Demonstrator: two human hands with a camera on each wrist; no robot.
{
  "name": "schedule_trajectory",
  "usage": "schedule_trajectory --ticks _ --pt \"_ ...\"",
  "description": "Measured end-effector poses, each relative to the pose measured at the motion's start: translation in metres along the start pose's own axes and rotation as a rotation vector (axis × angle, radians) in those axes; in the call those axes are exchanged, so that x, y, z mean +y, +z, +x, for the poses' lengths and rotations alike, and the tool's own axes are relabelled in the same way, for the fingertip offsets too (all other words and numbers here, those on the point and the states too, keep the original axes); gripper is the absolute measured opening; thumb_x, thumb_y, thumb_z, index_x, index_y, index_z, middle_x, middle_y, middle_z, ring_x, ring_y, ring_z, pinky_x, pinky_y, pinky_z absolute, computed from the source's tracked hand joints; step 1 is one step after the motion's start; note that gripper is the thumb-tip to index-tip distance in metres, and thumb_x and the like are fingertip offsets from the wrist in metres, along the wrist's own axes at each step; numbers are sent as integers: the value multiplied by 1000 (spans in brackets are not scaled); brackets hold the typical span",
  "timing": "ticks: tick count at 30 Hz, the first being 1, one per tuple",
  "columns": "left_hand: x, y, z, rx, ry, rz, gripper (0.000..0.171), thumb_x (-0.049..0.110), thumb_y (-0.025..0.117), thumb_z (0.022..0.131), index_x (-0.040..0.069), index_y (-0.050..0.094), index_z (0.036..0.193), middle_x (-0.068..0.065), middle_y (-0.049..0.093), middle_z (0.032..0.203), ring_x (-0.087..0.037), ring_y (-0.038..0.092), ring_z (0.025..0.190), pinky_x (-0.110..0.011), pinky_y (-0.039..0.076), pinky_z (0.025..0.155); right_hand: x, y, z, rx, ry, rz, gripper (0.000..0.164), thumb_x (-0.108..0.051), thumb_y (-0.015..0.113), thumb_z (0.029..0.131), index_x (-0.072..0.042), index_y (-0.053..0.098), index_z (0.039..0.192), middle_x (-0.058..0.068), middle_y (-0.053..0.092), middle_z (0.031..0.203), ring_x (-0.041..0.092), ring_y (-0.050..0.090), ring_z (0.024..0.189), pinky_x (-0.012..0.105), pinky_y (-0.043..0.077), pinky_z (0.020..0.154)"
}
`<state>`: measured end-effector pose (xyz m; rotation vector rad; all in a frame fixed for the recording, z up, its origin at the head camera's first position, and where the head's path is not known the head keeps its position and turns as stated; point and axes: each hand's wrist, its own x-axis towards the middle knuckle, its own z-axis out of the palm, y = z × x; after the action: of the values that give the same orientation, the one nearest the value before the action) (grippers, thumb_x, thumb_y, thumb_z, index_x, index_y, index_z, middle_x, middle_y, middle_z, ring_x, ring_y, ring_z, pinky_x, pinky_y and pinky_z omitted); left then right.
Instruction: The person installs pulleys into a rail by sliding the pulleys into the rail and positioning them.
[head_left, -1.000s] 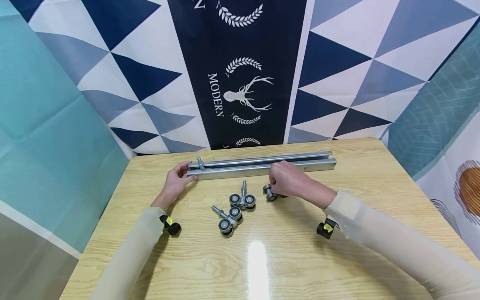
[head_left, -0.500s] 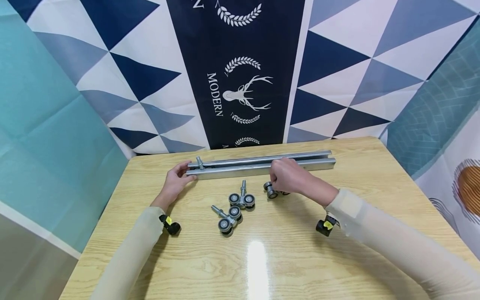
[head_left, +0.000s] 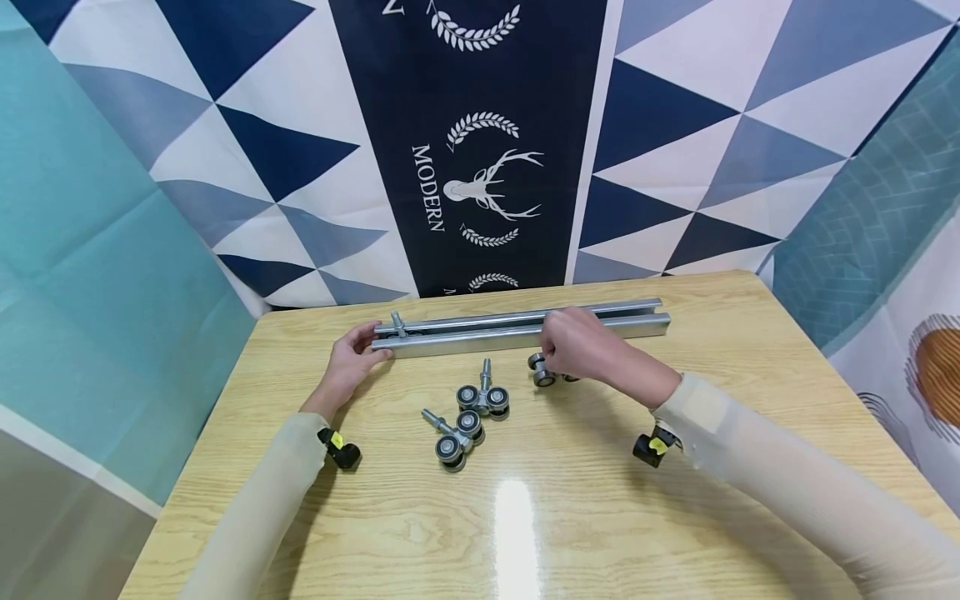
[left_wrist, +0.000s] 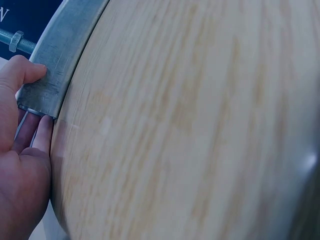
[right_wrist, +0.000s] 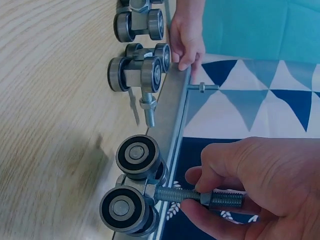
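Observation:
A silver metal track (head_left: 457,342) with a slot along its top lies across the back of the table. My left hand (head_left: 349,358) grips its left end, thumb on the front face and fingers at the end, as the left wrist view shows. Beside those fingers, an upright bolt (head_left: 398,323) with a nut sticks out of the slot. My right hand (head_left: 581,343) pinches the threaded bolt of a roller trolley (right_wrist: 136,151) between thumb and fingers. The trolley's wheels hang in front of the track, close to its front side, bolt upward.
Two more roller trolleys, one (head_left: 483,400) nearer the track and one (head_left: 459,440) nearer me, lie on the wooden table (head_left: 600,517) between my hands. A patterned cloth (head_left: 487,192) hangs right behind the table's back edge.
My right hand has lifted the roller trolley slightly toward the track. The left hand keeps its grip on the track's end, and the two loose trolleys have stayed put.

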<state>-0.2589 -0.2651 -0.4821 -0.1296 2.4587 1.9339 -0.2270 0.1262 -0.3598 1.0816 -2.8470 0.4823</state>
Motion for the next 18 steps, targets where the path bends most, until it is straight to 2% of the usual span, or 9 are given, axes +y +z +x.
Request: schedule_trajectory --ticks 6,18 --pt "0 0 0 -3 -6 -7 66 0 73 86 6 48 147 -17 48 149 -29 44 136 -42 31 123 2 0 -1 17 32 -2 48 13 55 65 -23 33 41 -11 21 44 8 14 47 22 12 45" --pt "-1 -1 0 -1 -2 -2 66 -1 74 86 7 49 146 -17 49 148 -28 45 136 -42 32 122 8 -6 -9 20 78 -5 49 13 52 63 -23 26 44 -10 14 49 9 10 50 22 9 47"
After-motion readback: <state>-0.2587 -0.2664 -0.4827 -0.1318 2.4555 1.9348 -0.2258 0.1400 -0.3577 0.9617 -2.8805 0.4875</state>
